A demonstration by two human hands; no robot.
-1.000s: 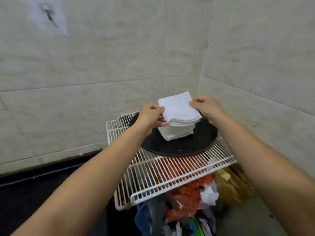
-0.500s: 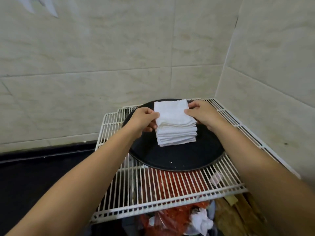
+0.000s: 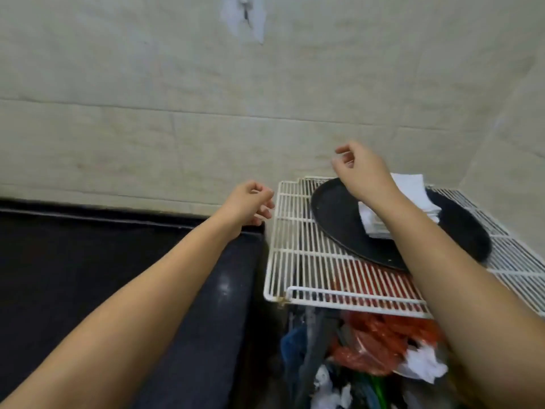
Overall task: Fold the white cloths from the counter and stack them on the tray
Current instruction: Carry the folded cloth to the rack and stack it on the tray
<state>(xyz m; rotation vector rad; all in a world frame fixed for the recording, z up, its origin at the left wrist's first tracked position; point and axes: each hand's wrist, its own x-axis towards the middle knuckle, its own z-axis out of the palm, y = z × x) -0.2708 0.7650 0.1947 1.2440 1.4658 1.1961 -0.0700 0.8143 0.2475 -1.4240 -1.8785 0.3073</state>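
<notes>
Left hand (image 3: 247, 203): centre of the frame, raised over the right end of the dark counter (image 3: 88, 261); fingers loosely curled, holding nothing.
Right hand (image 3: 361, 172): right of centre, raised above the left part of the tray; fingers loosely curled with thumb and forefinger apart, holding nothing.
Folded white cloths (image 3: 410, 199): one squared stack on the tray, right of centre; the right forearm hides part of it.
Tray (image 3: 333, 214): round, black, lying on the white wire rack (image 3: 298, 261) at right, close to the tiled wall corner.
Below the rack: red plastic bags (image 3: 371, 346) and mixed clutter, lower right of the frame.
Counter: the visible dark surface at left shows no unfolded cloth; more may lie outside the frame.
Task state (judged): the stack is placed and both hands are free; the next cloth would be fetched from the counter.
Risk 1: the right forearm crosses just in front of the stack; a low sweep leftward could clip it and skew or topple the folds.
Risk 2: the tray's near edge lies toward the rack's front; a knock could slide it toward the clutter below.
Risk 3: an off-centre addition could make the stack lean.
</notes>
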